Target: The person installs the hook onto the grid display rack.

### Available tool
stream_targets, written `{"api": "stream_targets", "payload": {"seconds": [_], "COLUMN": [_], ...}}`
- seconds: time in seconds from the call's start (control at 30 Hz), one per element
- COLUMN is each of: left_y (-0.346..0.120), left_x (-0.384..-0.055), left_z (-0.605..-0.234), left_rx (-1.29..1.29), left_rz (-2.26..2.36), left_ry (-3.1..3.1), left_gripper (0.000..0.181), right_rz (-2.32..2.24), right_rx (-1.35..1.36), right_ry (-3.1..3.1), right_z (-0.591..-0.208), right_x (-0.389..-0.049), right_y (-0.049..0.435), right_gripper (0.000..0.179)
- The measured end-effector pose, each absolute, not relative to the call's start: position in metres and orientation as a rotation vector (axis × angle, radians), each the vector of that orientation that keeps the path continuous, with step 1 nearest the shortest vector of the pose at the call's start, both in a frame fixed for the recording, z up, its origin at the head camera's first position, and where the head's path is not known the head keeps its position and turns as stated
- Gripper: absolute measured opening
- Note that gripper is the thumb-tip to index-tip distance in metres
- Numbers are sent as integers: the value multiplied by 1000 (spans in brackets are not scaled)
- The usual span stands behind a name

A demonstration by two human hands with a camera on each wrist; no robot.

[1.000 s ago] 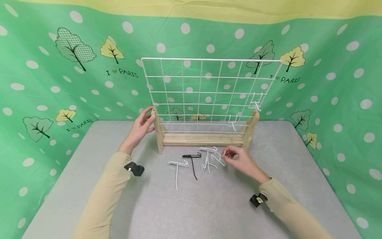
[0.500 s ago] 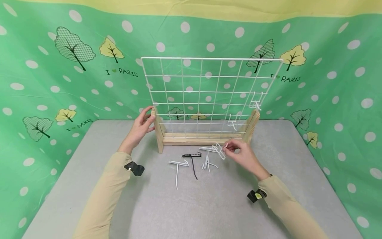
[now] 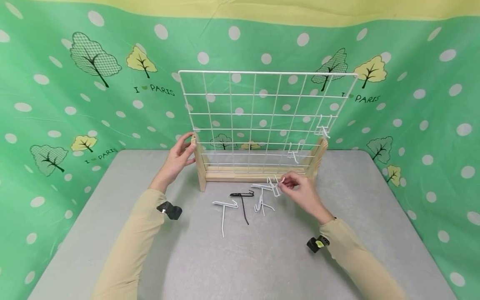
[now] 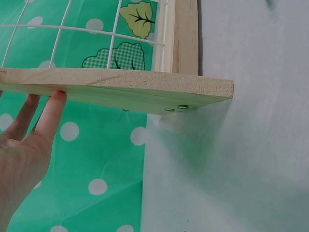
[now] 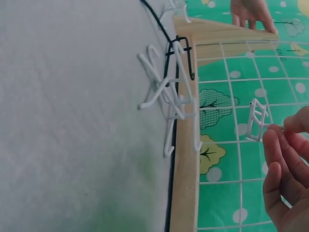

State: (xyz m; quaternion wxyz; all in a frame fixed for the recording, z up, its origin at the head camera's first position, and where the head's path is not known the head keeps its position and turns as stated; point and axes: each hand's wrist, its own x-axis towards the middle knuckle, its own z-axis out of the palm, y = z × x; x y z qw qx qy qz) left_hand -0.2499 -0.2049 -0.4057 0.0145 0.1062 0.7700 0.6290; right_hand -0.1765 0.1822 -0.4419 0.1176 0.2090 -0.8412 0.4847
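My left hand (image 3: 176, 157) rests its fingertips on the outer side of the wooden upright (image 3: 200, 166) at the rack's left end; in the left wrist view the fingers (image 4: 56, 104) meet that board, and none show on its inner face. Between thumb and fingertips, my right hand (image 3: 300, 189) pinches the prong of a white wire display hook (image 5: 257, 121). The hook's rectangular back faces the white grid panel (image 3: 255, 93), held in front of its lower right part, above the table. Two other white hooks, an upper one (image 3: 323, 130) and a lower one (image 3: 294, 155), hang on the grid's right side.
On the grey table (image 3: 240, 258) before the rack lie a black hook (image 3: 243, 204), a white hook (image 3: 223, 214) to its left and a tangle of white hooks (image 3: 261, 200) to its right. A wooden base bar (image 3: 255, 177) joins the uprights. Green dotted cloth (image 3: 93, 125) surrounds the table.
My right hand has risen toward the rack's base, and the pinched hook has turned so its back stands more upright. The left hand keeps its place on the upright.
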Motion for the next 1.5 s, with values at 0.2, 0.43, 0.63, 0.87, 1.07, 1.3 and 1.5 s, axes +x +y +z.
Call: {"api": "stream_targets", "payload": {"seconds": [0.2, 0.43, 0.63, 0.87, 1.07, 1.3, 1.5], "left_y": [-206, -206, -206, -205, -201, -202, -206], "left_x": [-251, -252, -252, -250, -242, -244, -251], "left_z": [-407, -407, -408, -404, -392, -395, -406], "left_rx": [338, 331, 321, 308, 318, 321, 335], "left_rz": [1956, 1967, 1980, 1986, 1979, 1983, 1985], "left_ry": [2389, 2387, 2375, 2343, 2334, 2329, 2347], "left_gripper": [57, 57, 55, 54, 54, 53, 54], "right_rz": [1415, 1378, 1373, 1366, 1399, 1395, 1392], "right_rx": [614, 599, 588, 583, 570, 575, 581], "right_ry": [-2452, -2482, -2490, -2477, -2480, -2472, -2468], "right_z": [-452, -458, -462, -464, -463, -465, -465], "right_x": [-183, -189, -192, -195, -196, -196, -196], "right_y": [183, 181, 179, 174, 168, 160, 153], "right_gripper": [9, 9, 8, 10, 9, 8, 8]}}
